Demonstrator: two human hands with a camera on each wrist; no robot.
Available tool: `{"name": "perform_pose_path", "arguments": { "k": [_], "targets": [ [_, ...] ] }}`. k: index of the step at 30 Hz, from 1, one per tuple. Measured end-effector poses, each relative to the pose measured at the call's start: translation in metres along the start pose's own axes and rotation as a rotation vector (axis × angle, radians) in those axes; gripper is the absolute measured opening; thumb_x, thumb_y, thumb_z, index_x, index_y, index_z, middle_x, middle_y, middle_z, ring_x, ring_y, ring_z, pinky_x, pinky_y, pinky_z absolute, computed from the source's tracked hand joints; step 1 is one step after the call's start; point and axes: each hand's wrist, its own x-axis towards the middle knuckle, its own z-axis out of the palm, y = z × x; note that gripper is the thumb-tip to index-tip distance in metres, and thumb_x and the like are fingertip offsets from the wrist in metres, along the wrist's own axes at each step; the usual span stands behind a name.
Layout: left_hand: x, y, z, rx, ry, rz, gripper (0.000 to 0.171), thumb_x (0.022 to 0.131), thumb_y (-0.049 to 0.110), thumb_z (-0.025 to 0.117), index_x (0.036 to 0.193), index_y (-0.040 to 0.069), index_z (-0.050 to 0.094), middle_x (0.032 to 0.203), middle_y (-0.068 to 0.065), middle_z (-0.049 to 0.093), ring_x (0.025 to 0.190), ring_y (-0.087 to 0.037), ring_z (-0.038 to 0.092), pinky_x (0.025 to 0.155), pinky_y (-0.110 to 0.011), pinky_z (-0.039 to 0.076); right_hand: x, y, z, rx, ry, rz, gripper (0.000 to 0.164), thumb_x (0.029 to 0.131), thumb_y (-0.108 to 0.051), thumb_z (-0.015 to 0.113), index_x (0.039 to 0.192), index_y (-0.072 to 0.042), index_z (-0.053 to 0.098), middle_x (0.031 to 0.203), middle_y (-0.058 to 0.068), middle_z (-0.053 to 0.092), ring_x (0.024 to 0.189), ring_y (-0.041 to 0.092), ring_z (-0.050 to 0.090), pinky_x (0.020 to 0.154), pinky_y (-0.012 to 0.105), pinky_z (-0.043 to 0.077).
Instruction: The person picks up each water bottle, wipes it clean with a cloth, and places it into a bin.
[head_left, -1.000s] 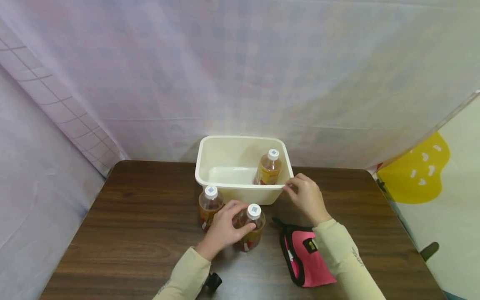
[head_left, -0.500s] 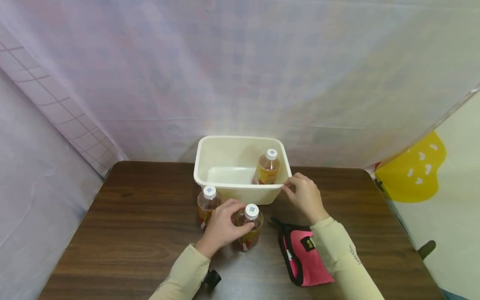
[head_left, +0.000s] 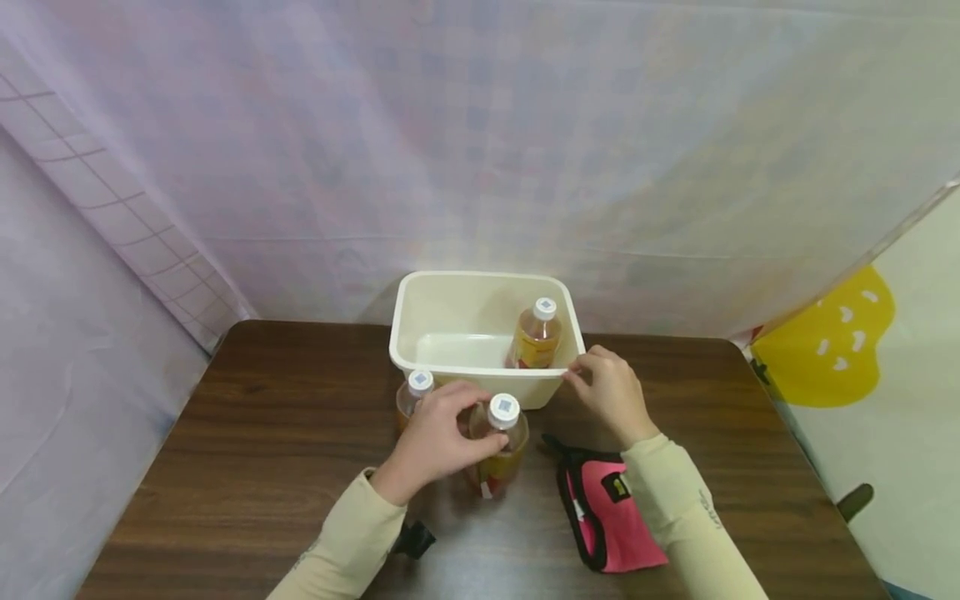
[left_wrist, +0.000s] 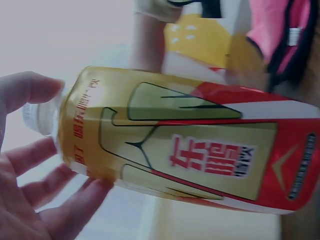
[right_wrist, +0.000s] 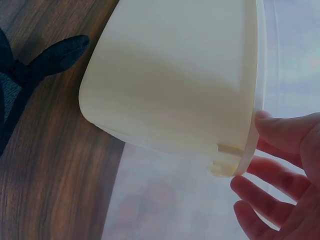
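My left hand [head_left: 435,437] grips a drink bottle [head_left: 501,467] just below its white cap, thumb on one side and fingers on the other. In the left wrist view the bottle [left_wrist: 185,145] shows a gold and red label. My right hand [head_left: 613,393] pinches the front right corner of a cream plastic bin [head_left: 480,387]; the right wrist view has the thumb and fingers [right_wrist: 267,172] at its rim [right_wrist: 259,75]. A similar bottle [head_left: 537,337] stands inside the bin on the right. Another bottle [head_left: 407,404], in front of the bin, is partly hidden behind my left hand.
A pink pouch with black edging [head_left: 626,525] lies beside my right sleeve. The brown wooden table [head_left: 285,467] ends at a pale curtain [head_left: 480,150] behind the bin. A black object [head_left: 414,540] shows by my left sleeve.
My left hand has closed round the bottle, and hand and bottle have risen slightly. The right hand has stayed at the bin's rim.
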Motion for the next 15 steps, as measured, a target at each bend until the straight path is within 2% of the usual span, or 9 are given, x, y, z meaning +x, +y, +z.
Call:
{"name": "perform_pose_path", "arguments": {
  "k": [4, 7, 15],
  "targets": [
    [0.009, 0.017, -0.024, -0.057, -0.03, -0.022, 0.037, 0.066, 0.022, 0.078, 0.099, 0.01, 0.067, 0.096, 0.001, 0.063, 0.085, -0.011, 0.056, 0.065, -0.027, 0.052, 0.0, 0.0, 0.0, -0.004, -0.006, -0.002, 0.011, 0.071, -0.012, 0.076, 0.077, -0.006, 0.069, 0.072, 0.004, 0.058, 0.065, 0.022, 0.054, 0.056, 0.039, 0.045],
    [0.017, 0.03, -0.044, -0.095, -0.032, -0.031, 0.037, 0.067, 0.02, 0.078, 0.1, 0.009, 0.066, 0.094, 0.001, 0.062, 0.083, -0.011, 0.055, 0.06, -0.021, 0.052, 0.0, 0.0, 0.0, -0.005, -0.01, -0.006, 0.011, 0.071, -0.012, 0.076, 0.078, -0.006, 0.069, 0.073, 0.006, 0.058, 0.065, 0.022, 0.054, 0.056, 0.039, 0.045],
    [0.045, 0.05, -0.087, -0.086, -0.017, 0.022, 0.036, 0.069, 0.021, 0.077, 0.101, 0.009, 0.064, 0.096, 0.0, 0.06, 0.085, -0.013, 0.058, 0.059, -0.02, 0.052, 0.0, -0.001, -0.001, -0.017, -0.017, 0.011, 0.012, 0.071, -0.013, 0.076, 0.079, -0.006, 0.07, 0.073, 0.006, 0.058, 0.066, 0.022, 0.053, 0.056, 0.039, 0.045]
  ]
}}
